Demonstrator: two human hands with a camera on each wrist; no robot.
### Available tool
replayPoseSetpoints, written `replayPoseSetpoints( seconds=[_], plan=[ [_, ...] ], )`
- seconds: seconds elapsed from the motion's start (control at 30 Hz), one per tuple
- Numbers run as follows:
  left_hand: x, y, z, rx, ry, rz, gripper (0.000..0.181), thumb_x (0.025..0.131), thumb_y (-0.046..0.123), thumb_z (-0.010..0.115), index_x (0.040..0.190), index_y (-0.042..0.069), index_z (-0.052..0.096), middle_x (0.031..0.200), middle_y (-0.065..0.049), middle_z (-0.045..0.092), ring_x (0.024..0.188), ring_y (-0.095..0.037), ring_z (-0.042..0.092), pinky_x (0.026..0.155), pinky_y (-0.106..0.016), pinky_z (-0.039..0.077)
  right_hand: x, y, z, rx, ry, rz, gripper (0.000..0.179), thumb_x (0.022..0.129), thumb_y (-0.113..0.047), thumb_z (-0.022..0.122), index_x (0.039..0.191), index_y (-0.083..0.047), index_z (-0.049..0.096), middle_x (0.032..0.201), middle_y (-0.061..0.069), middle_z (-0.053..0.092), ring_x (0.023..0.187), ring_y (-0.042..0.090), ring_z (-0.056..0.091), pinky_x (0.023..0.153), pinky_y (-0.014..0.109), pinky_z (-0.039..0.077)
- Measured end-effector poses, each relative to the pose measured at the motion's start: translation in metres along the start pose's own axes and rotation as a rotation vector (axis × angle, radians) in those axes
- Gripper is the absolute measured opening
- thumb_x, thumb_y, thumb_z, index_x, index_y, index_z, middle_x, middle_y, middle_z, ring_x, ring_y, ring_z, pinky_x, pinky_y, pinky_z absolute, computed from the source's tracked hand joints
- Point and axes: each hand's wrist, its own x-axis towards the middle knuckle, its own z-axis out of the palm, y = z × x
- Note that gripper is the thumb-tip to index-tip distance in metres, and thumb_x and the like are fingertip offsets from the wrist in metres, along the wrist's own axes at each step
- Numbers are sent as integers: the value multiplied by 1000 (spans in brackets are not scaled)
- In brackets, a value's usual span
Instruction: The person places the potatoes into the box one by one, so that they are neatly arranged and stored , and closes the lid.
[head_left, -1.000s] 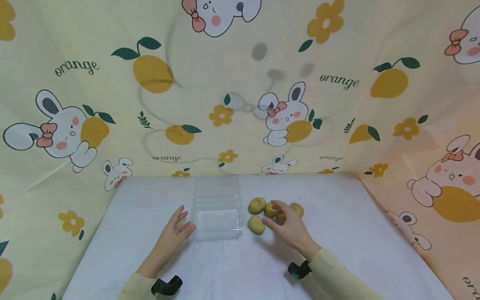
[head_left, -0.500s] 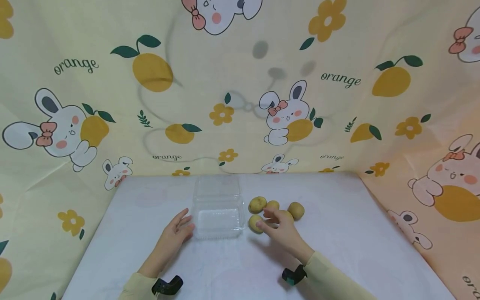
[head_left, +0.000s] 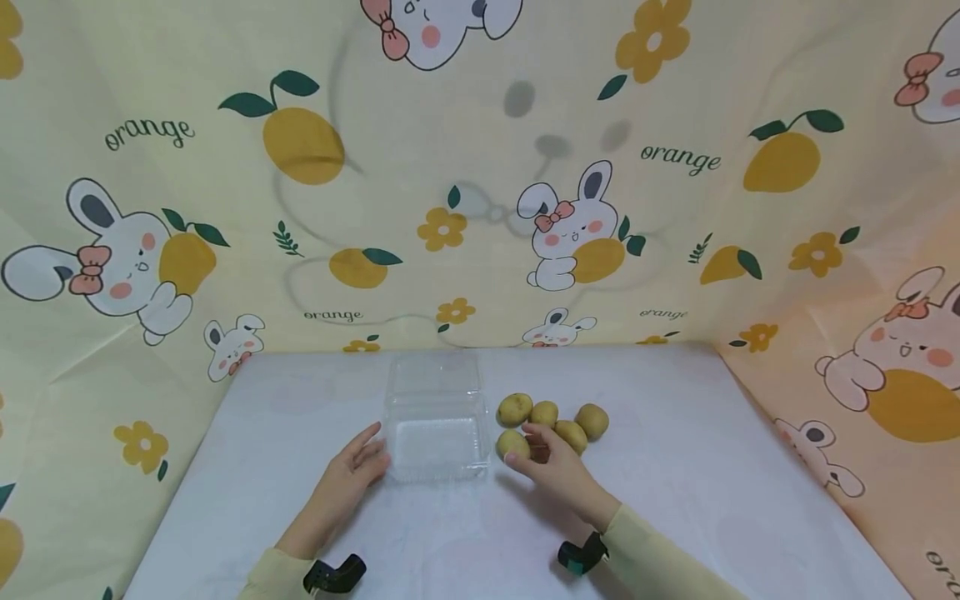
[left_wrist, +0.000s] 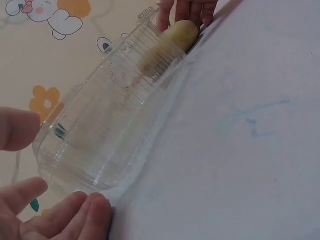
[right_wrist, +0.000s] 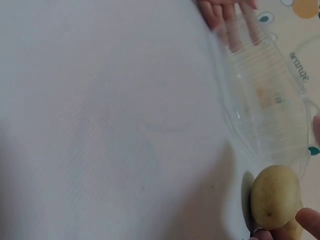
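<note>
A clear plastic clamshell container (head_left: 437, 450) stands on the table with its lid folded back. My left hand (head_left: 348, 471) is at its left side, fingers apart and slightly bent; in the left wrist view the fingertips (left_wrist: 97, 212) lie close to the container's wall, and contact is hard to tell. My right hand (head_left: 562, 475) is around the front potato (head_left: 512, 444), thumb on its near side and fingers on its right. In the right wrist view that potato (right_wrist: 275, 196) rests on the table with fingertips (right_wrist: 309, 222) against its edge.
Several more potatoes lie behind and right of the right hand, including a left rear potato (head_left: 515, 409) and a right potato (head_left: 592, 422). A white cloth (head_left: 675, 483) covers the table. A printed curtain (head_left: 480, 167) stands along the back and sides.
My right hand has moved left and down from above the potatoes to the front one, uncovering those behind. My left hand has shifted slightly down beside the container.
</note>
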Motion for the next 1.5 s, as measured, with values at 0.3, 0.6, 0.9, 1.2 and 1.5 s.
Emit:
replayPoseSetpoints(
  seconds=[0.3,0.6,0.9,1.2,1.5],
  plan=[
    [-1,-8,6,-20,-18,18,64,94,26,64,150,18,35,146,-21,41,134,-36,39,108,-51,33,2,1,0,88,-6,94,73,82,-38,77,140,-7,46,122,6,56,103,21,52,82,31,48],
    [-3,-13,4,-5,-28,33,65,94,27,64,151,18,33,148,-17,40,134,-32,38,108,-49,34,8,2,10,125,16,103,65,84,-29,77,137,-4,49,116,8,54,100,22,49,81,30,46],
    [-2,-14,6,31,13,11,66,93,29,66,150,22,34,145,-13,45,129,-29,45,105,-49,39,8,-5,19,69,56,117,56,82,-26,77,129,-3,55,109,7,56,97,22,51,82,33,45],
    [-3,-16,7,35,12,15,63,94,29,64,150,24,35,146,-12,44,129,-28,46,106,-49,38,9,-6,22,54,98,120,49,79,-25,80,118,-2,60,101,7,58,92,21,52,77,31,45],
    [-4,-16,7,18,-9,54,63,95,31,63,150,22,35,147,-15,42,131,-32,42,107,-50,35,5,-2,24,92,171,118,49,79,-33,79,117,-6,64,99,5,62,91,20,56,77,30,49]
  ],
)
